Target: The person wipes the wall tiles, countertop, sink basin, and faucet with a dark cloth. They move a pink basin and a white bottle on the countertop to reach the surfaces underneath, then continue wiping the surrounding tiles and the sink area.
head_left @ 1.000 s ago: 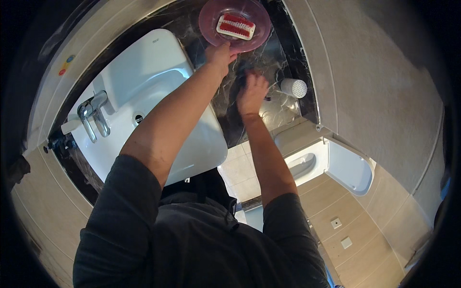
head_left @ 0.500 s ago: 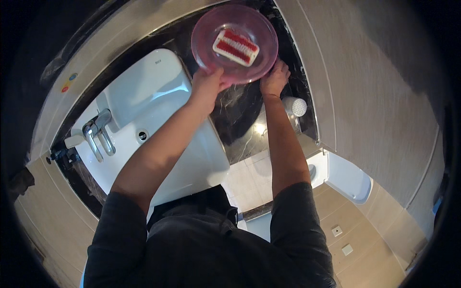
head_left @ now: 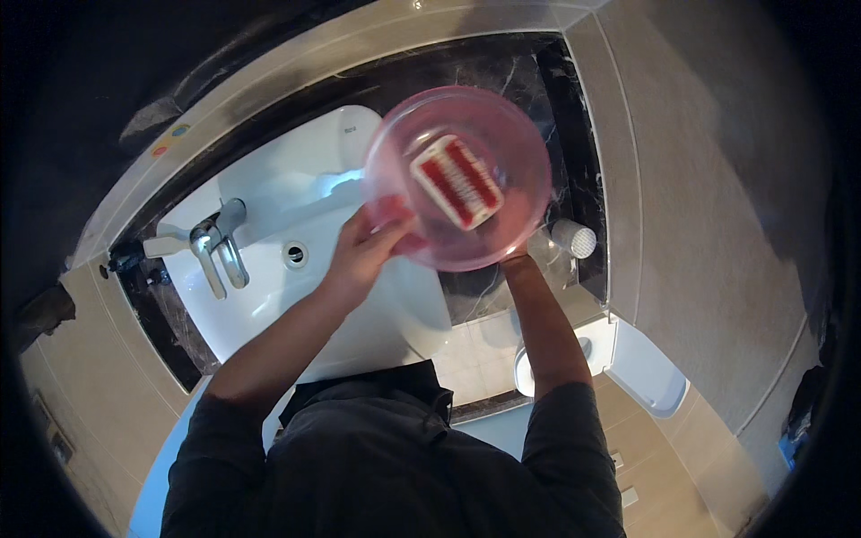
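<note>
A see-through pink plastic basin (head_left: 523, 170) is held up over the dark counter, its left side overlapping the sink's edge. Inside it lies a scrub brush (head_left: 459, 182), white-backed with red and white bristle rows facing up. On the basin's lower left rim, my left hand (head_left: 363, 251) is closed, the thumb on the near side. My right hand (head_left: 517, 257) supports the lower right rim from beneath. Most of its fingers are hidden behind the basin.
To the left is a white sink (head_left: 377, 314) with a chrome faucet (head_left: 218, 247). A clear container with a white textured top (head_left: 574, 238) stands on the dark marble counter (head_left: 480, 291), right of the basin. A toilet with its lid raised (head_left: 647, 369) is at lower right.
The basin, with the brush in it, has come nearer to me and turned a little. Both hands moved with it, and the right one has gone under the rim.
</note>
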The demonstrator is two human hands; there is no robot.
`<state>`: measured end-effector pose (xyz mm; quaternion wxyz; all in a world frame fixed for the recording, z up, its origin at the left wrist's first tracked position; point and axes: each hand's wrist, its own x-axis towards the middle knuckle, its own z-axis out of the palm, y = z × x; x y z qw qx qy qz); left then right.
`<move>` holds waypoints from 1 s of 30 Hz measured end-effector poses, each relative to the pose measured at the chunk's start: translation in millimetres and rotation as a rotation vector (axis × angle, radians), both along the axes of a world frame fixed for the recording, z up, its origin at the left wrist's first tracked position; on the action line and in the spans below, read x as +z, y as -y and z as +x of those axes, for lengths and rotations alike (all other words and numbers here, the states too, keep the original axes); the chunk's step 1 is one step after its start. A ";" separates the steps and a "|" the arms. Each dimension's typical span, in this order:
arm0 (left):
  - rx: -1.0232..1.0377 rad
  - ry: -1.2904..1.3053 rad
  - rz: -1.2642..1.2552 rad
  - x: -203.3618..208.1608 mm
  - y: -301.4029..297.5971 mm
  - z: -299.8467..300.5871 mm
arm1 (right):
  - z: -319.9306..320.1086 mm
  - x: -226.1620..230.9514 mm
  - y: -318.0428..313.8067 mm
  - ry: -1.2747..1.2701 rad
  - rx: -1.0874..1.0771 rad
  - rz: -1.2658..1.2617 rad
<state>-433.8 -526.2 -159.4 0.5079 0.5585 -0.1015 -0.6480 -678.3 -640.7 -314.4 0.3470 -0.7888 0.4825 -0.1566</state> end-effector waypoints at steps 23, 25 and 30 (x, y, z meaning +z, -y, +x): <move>-0.903 1.244 -0.588 -26.3 2.4 -59.6 | 51.8 22.2 72.3 0.015 0.212 -0.253; -0.608 1.507 -0.687 -95.1 41.6 -90.6 | 43.4 32.6 117.2 -0.003 0.097 -0.323; -1.183 1.437 0.027 -107.4 150.4 -104.5 | 6.7 1.3 151.2 -0.236 -0.035 -0.467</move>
